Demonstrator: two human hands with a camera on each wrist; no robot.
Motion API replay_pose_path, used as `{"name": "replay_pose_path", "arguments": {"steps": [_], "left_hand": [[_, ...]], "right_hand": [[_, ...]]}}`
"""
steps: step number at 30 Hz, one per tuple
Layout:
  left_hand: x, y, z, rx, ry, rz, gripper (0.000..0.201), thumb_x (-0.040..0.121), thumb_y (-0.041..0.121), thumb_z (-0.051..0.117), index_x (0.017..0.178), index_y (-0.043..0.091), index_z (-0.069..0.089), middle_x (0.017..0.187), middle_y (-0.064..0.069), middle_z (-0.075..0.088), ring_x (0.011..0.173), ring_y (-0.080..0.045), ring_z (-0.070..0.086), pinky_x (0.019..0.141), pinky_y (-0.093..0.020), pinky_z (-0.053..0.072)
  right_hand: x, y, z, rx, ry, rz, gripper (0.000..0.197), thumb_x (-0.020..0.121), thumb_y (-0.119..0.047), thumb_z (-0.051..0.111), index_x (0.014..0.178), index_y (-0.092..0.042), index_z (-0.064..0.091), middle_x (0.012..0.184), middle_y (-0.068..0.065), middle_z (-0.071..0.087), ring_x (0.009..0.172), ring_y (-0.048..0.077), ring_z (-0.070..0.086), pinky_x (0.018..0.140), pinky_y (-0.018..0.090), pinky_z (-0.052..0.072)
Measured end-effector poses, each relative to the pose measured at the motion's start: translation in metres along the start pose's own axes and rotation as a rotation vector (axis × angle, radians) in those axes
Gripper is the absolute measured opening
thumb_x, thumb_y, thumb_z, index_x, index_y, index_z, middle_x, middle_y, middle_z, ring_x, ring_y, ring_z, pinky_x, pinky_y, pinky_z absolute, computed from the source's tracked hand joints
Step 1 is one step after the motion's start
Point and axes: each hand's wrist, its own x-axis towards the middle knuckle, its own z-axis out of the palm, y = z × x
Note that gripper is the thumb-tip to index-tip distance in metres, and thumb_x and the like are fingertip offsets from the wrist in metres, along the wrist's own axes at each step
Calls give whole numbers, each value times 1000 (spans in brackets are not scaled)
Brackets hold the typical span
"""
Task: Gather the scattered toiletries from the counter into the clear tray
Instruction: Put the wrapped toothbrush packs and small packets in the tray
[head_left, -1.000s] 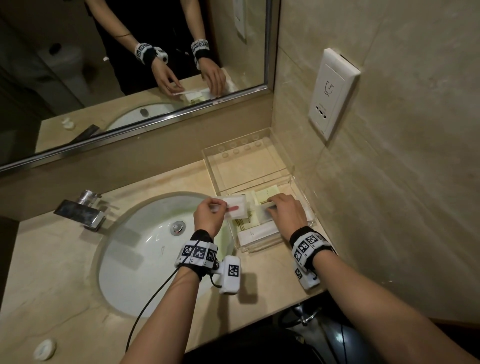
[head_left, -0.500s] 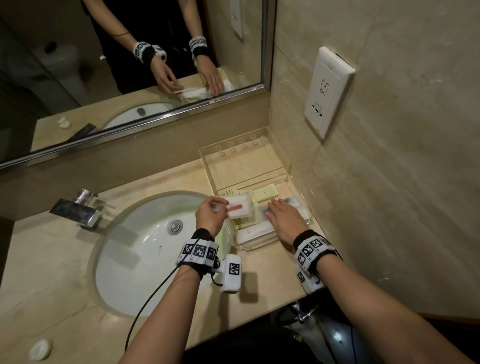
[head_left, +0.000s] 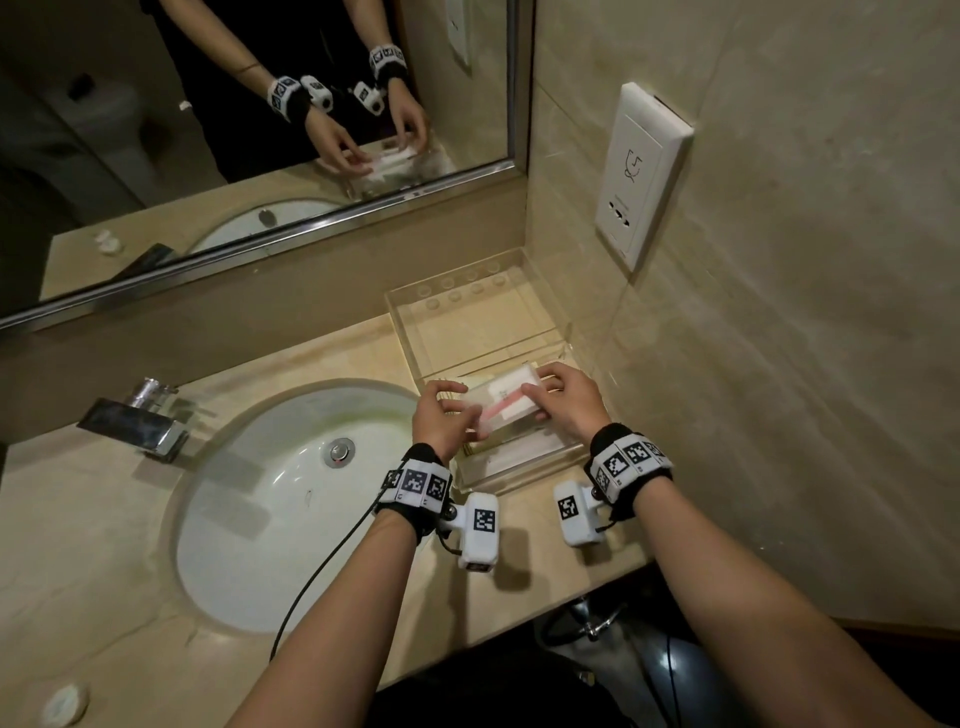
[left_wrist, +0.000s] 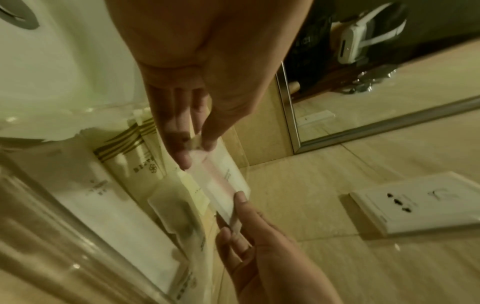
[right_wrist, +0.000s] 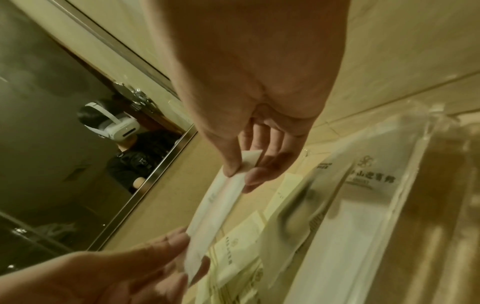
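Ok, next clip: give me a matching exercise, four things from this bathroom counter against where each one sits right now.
Things:
1. packet with the pink stripe
2. faucet
3. wall socket
4. small white cap

Places:
A. near-left corner of the counter
B. on the tiled wall, above the clear tray
C. held between both hands over the clear tray
D. left of the sink basin

Pairs: 1-C, 2-D, 3-B, 4-A. The left hand and right hand each pinch one end of the packet.

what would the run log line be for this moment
phase: placing | left hand: pinches packet | right hand: pinches other end | packet: above clear tray, not yet set down
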Motion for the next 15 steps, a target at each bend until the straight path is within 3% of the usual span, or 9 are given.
{"name": "replay_pose_path", "arguments": {"steps": [3, 6, 8, 11, 13, 15], "left_hand": [[3, -6, 6, 51, -26, -23, 30, 85, 0, 66, 110, 8, 53, 90, -13, 57, 60, -25, 64, 54, -32, 59], [6, -6, 12, 172, -49, 63, 27, 85, 17, 71, 110, 11, 64, 89, -6, 62, 70, -21, 62, 68, -35, 57], [7, -4, 14, 227, -79, 119, 23, 84, 19, 71, 106, 10, 70, 87, -1, 65, 77, -17, 60, 75, -35, 53], [9, 1, 17, 197, -98, 98, 21, 85, 15, 70, 103, 5, 70, 78, 2, 64, 76, -17, 59, 66, -27, 49], [10, 7, 20, 116, -80, 47, 18, 85, 11, 69, 103, 7, 67, 75, -1, 64, 69, -15, 60, 54, -20, 47], [11, 12, 23, 1, -72, -24, 14, 85, 9, 69, 98, 11, 64, 74, -4, 66, 64, -15, 60, 52, -19, 48]], "right_hand": [[1, 4, -9, -81, 33, -45, 29, 91, -20, 65, 118, -10, 65, 108, 12, 69, 76, 20, 67, 59, 18, 56], [2, 0, -14, -50, -37, -54, 30, 92, -19, 63, 121, -12, 65, 111, 14, 68, 90, 26, 66, 75, 34, 59], [3, -4, -16, -42, -64, -74, 29, 92, -18, 64, 120, -11, 66, 113, 16, 69, 95, 31, 68, 80, 41, 59], [3, -11, -18, 50, -48, -53, 30, 90, -23, 68, 117, -10, 66, 112, 16, 69, 102, 30, 67, 80, 40, 60], [2, -15, -19, 162, -107, 19, 40, 85, -27, 73, 120, -9, 62, 111, 13, 70, 100, 26, 70, 81, 36, 60], [2, -16, -20, 174, -184, 65, 45, 81, -24, 78, 119, -8, 59, 107, 11, 72, 96, 26, 71, 85, 39, 59]]}}
